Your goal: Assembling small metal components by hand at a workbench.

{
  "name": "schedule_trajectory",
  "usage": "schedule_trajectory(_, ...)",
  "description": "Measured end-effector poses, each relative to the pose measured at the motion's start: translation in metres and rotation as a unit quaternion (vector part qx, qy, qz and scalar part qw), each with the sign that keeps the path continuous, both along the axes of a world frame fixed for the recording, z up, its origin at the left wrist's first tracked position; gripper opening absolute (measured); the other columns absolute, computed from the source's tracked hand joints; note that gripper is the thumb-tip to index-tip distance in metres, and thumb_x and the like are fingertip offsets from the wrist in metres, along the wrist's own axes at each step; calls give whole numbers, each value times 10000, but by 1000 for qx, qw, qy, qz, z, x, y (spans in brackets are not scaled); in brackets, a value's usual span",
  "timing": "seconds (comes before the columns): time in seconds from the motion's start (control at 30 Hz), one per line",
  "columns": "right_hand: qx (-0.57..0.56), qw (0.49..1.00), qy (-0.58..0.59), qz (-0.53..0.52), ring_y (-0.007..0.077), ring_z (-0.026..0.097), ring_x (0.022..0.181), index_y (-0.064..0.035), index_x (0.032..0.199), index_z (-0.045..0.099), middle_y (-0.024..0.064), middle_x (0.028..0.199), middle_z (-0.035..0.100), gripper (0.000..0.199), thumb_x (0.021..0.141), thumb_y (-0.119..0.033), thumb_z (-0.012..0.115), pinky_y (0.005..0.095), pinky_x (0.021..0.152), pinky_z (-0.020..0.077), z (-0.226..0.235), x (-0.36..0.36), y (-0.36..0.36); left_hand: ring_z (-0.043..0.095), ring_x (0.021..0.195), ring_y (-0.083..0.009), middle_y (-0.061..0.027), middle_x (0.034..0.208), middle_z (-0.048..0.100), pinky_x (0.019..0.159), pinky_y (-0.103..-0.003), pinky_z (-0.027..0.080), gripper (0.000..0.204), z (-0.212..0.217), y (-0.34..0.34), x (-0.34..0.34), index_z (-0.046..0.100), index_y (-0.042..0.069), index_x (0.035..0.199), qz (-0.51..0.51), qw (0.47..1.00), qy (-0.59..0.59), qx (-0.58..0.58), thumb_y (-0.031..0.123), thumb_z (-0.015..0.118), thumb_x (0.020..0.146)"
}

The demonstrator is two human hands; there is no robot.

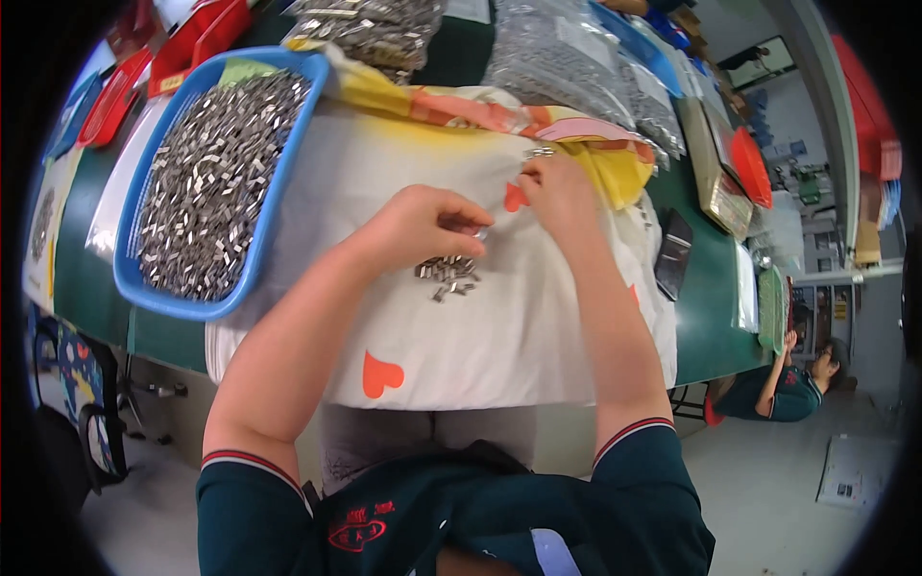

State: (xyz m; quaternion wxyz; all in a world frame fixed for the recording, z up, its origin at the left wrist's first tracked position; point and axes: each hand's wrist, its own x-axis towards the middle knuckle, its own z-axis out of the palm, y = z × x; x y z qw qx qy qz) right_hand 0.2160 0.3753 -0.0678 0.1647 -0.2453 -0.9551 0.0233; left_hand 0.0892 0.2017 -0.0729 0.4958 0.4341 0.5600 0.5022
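Two bare hands work over a small pile of metal clips (448, 274) on a white cloth (499, 336). Left hand (423, 226) curls just above the pile, pinching something small; right hand (557, 187), beyond the pile, nips one clip (538, 153), likely for sorting.

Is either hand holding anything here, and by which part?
The right hand pinches small metal pieces at its fingertips; which part cannot be told. The left hand curls over the small pile of metal clips; any hold is hidden.

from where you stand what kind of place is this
Probably a small-parts workshop or factory bench. A blue tray is heaped with small metal pieces, clear bags of metal parts lie behind, and both hands work over a little pile of metal pieces on a white cloth.
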Motion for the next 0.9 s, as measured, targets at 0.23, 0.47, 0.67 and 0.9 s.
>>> schedule_trajectory(0.23,89,991,-99,0,289,563,669,-54,648,618,134,668,578,92,635,-95,536,400,622,431,-8,-9,-25,530,700,-46,3,769,582,640,-187,451,272,-3,-14,-1,610,-17,968,31,997,-37,-58,0,665,702)
schedule_trajectory(0.47,-128,986,105,-31,217,585,708,-28,759,612,85,762,612,88,705,-59,549,317,617,455,8,12,-36,553,733,-73,-22,826,600,666,-201,464,268,3,-8,0,585,-32,982,30,997,-54,-41,-26,636,719)
schedule_trajectory(0.67,-381,902,199,35,140,572,710,-27,860,624,65,783,615,134,737,-61,585,251,650,453,20,18,-74,562,777,-99,-47,877,599,696,-219,471,281,-7,-10,-6,562,-33,1012,65,989,-132,4,-41,615,736)
schedule_trajectory(0.9,-478,853,201,57,112,559,674,-17,827,622,51,740,611,121,716,-67,618,234,628,448,13,16,-82,565,784,-104,-64,897,606,713,-220,465,289,-8,-12,-5,562,-41,1024,71,985,-160,6,-36,611,739)
